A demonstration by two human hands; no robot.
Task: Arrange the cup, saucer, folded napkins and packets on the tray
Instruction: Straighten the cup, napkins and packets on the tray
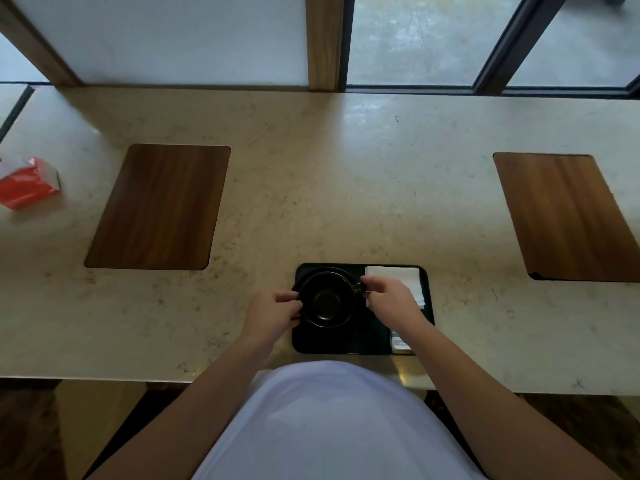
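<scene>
A: Where's the cup [325,299]?
B: On the tray [360,341], left half. Left hand [273,311] curls round its nine-o'clock rim; right hand [389,294] pinches the handle at three o'clock (napkins [398,277] just beyond).

Two hands hold a black cup on a black tray at the near edge of a pale stone counter.

The tray [346,346] lies at the counter's [346,174] near edge. The left hand [273,311] grips the cup's [327,297] left side; the right hand [389,294] pinches its handle on the right. A dark saucer [313,271] rim shows behind the cup. White folded napkins [394,277] fill the tray's far right corner, and packets [400,342] lie in its near right corner. Two wooden mats rest on the counter: one [157,207] to the left, one [568,218] to the right. A red-and-white packet [27,183] sits near the left edge. Windows [415,36] run along the far edge.
</scene>
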